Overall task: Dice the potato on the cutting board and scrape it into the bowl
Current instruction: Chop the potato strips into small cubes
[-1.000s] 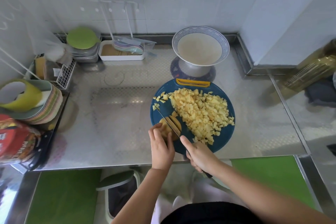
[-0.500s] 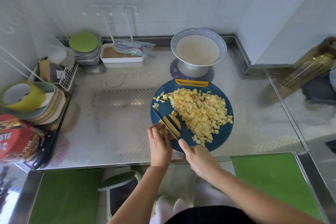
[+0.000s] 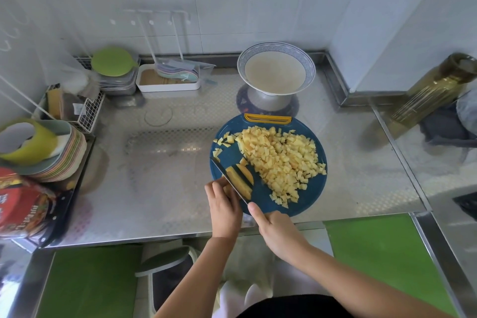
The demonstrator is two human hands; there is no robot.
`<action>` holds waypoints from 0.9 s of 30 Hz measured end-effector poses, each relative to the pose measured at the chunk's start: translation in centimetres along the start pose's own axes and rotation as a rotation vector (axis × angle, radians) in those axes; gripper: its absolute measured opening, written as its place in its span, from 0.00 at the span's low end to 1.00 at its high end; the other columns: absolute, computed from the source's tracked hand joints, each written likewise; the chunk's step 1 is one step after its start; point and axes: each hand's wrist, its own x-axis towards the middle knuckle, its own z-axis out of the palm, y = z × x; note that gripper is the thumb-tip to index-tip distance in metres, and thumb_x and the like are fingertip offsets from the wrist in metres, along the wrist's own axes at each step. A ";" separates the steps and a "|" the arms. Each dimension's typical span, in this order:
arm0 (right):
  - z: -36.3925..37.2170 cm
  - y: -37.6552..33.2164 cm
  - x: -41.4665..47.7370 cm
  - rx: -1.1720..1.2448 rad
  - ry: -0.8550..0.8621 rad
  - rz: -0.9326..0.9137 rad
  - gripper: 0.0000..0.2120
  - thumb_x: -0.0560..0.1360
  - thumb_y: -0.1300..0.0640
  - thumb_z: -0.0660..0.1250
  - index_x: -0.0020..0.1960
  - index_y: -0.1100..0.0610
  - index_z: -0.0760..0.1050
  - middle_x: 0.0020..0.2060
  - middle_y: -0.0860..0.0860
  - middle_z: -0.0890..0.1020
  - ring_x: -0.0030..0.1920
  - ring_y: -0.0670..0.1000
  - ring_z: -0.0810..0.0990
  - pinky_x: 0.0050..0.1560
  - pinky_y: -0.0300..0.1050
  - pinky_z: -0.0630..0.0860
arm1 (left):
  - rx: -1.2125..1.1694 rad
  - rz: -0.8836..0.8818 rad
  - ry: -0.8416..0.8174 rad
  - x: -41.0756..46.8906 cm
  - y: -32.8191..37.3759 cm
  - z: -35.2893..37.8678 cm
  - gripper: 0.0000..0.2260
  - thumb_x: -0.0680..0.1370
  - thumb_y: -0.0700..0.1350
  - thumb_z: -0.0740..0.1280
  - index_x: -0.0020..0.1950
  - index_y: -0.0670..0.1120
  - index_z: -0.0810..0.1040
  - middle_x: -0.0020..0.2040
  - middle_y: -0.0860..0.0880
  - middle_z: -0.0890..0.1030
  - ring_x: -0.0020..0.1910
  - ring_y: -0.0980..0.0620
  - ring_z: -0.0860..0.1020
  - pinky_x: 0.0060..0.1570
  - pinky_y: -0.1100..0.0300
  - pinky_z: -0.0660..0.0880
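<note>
Your steel counter (image 3: 180,188) carries the round blue board (image 3: 308,197) near its front edge. The bowl (image 3: 309,66) stands on a stand just past the board's 12 o'clock, apart from it. A pile of diced potato (image 3: 281,157) covers the board from its centre out to 3 o'clock. Your right hand (image 3: 278,232), at the board's 6 o'clock, is wrapped round the knife (image 3: 219,166) handle, with the blade running toward 10 o'clock. Your left hand (image 3: 224,206), at 7 o'clock, curls its fingers over the uncut strips (image 3: 244,179), which touch the blade's right side.
</note>
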 end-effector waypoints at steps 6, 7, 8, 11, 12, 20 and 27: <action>-0.1 -0.5 0.1 -0.069 -0.045 0.027 0.30 0.83 0.40 0.46 0.29 0.57 0.58 0.26 0.51 0.64 0.29 0.50 0.65 0.34 0.46 0.63 | 0.019 0.050 -0.029 0.5 -0.4 -0.3 0.05 0.78 0.33 0.62 0.50 0.41 0.70 0.49 0.52 0.66 0.44 0.47 0.74 0.43 0.58 0.72; -0.2 -0.5 0.2 -0.058 -0.052 0.039 0.31 0.83 0.38 0.47 0.29 0.57 0.59 0.26 0.51 0.65 0.28 0.49 0.65 0.33 0.43 0.63 | 0.021 0.061 -0.031 0.5 -0.4 -0.4 0.05 0.78 0.33 0.62 0.50 0.41 0.70 0.49 0.52 0.65 0.43 0.47 0.74 0.43 0.57 0.72; -0.3 -0.4 0.2 -0.037 -0.063 0.053 0.30 0.82 0.36 0.47 0.30 0.56 0.61 0.27 0.51 0.66 0.28 0.48 0.65 0.32 0.40 0.63 | 0.023 0.071 -0.034 0.5 -0.4 -0.4 0.04 0.78 0.33 0.62 0.50 0.40 0.71 0.49 0.52 0.65 0.43 0.47 0.74 0.43 0.58 0.72; -0.6 -0.2 0.3 0.020 -0.111 0.095 0.29 0.79 0.32 0.47 0.35 0.54 0.65 0.30 0.50 0.70 0.29 0.46 0.67 0.32 0.36 0.65 | 0.017 0.082 -0.040 0.5 -0.5 -0.5 0.03 0.78 0.37 0.61 0.50 0.40 0.71 0.49 0.52 0.66 0.43 0.47 0.74 0.43 0.60 0.71; -0.7 -0.3 0.3 0.029 -0.124 0.104 0.28 0.79 0.31 0.47 0.35 0.54 0.65 0.30 0.50 0.70 0.29 0.46 0.68 0.32 0.36 0.66 | 0.014 0.082 -0.040 0.5 -0.5 -0.5 0.03 0.78 0.38 0.60 0.50 0.40 0.71 0.49 0.52 0.66 0.43 0.47 0.74 0.43 0.59 0.71; -0.8 -0.3 1.2 0.041 -0.136 0.128 0.28 0.79 0.31 0.47 0.38 0.54 0.66 0.31 0.51 0.71 0.29 0.47 0.69 0.31 0.38 0.67 | 0.007 0.088 -0.045 0.5 -0.1 -0.7 0.06 0.77 0.39 0.59 0.51 0.38 0.71 0.49 0.50 0.67 0.42 0.47 0.74 0.42 0.59 0.72; 0.2 0.4 2.5 0.001 -0.108 0.097 0.29 0.78 0.30 0.46 0.37 0.54 0.65 0.32 0.51 0.71 0.31 0.47 0.69 0.34 0.35 0.65 | 0.010 0.069 -0.052 0.6 -0.3 -0.7 0.06 0.77 0.40 0.59 0.50 0.38 0.72 0.48 0.49 0.68 0.42 0.51 0.72 0.42 0.62 0.71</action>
